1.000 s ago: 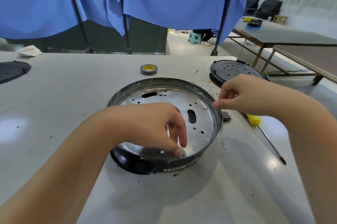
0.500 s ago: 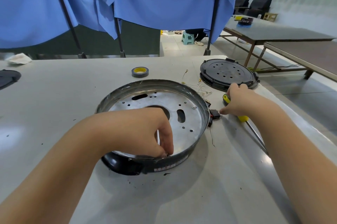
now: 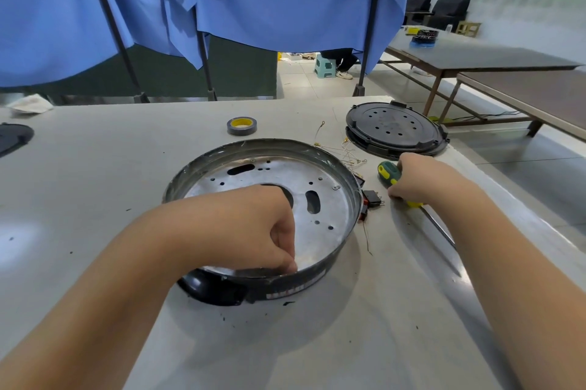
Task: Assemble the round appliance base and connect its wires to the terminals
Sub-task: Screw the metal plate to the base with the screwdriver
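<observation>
Head view: left hand (image 3: pixel 253 224) pinches base rim (image 3: pixel 317 269) near table (image 3: pixel 95 167) edge.

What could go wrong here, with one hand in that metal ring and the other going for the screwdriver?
1. The thin wires lie loose right beside the screwdriver that the right hand is closing on; lifting it could snag them.
2. The left hand pinches the near rim of the round base, a thin metal edge that might nick the fingers.
3. The small switch could be knocked.
</observation>
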`<action>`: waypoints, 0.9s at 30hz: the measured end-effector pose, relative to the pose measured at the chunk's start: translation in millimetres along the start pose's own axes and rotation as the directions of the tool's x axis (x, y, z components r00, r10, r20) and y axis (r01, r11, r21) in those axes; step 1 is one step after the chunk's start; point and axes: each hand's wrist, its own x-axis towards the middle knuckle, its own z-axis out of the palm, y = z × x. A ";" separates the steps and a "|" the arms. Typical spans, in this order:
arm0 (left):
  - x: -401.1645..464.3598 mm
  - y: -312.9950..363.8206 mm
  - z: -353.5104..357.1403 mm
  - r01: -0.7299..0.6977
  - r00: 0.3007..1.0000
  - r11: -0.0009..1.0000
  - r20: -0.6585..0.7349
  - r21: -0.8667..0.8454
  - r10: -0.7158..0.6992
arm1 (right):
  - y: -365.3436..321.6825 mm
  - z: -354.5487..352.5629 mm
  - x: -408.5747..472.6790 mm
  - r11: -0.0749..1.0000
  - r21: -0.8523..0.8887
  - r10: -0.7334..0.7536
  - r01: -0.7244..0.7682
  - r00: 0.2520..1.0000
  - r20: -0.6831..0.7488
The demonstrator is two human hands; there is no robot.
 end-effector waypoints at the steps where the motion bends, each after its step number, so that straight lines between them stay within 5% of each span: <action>1: 0.0 0.2 0.0 0.011 1.000 1.000 -0.001 0.000 -0.011 | -1.3 -1.0 -0.7 1.000 0.011 -0.011 0.012 1.000 -0.015; 10: 2.2 -2.6 1.2 0.037 0.999 0.999 -0.008 0.036 -0.037 | -19.8 -43.7 -34.2 0.903 0.383 -0.131 0.195 0.974 -0.187; 16: 5.8 -7.0 1.9 0.045 0.999 0.998 -0.010 0.043 -0.045 | -36.5 -72.5 -72.2 0.500 0.773 -0.164 0.390 0.919 -0.358; 21: 8.7 -7.9 3.3 0.041 0.999 0.999 0.017 0.013 -0.042 | -53.7 -74.7 -90.1 0.089 0.923 -0.154 0.374 0.921 -0.359; 27: 9.4 -8.0 2.9 0.046 0.998 0.999 0.037 0.016 -0.047 | -71.4 -59.5 -97.6 -0.028 0.937 -0.208 0.348 0.915 -0.346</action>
